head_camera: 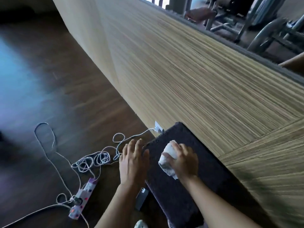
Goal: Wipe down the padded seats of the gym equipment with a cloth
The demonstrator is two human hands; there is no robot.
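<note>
Seat padding, dark, is mid-wipe; gym machines beyond it look untouched. Right hand clutches the cloth on it. Left hand, fingers loose, rests at its edge.

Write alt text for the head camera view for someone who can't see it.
A person's right hand presses a white cloth onto a dark padded seat beside a wood-panelled wall, while the left hand rests open on the pad's edge. Tangled white cables and a power strip lie on the dark floor.

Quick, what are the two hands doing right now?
Left hand: open, flat on the edge of the dark padded seat, holding nothing.
Right hand: closed on a white cloth, pressing it on the seat.
</note>
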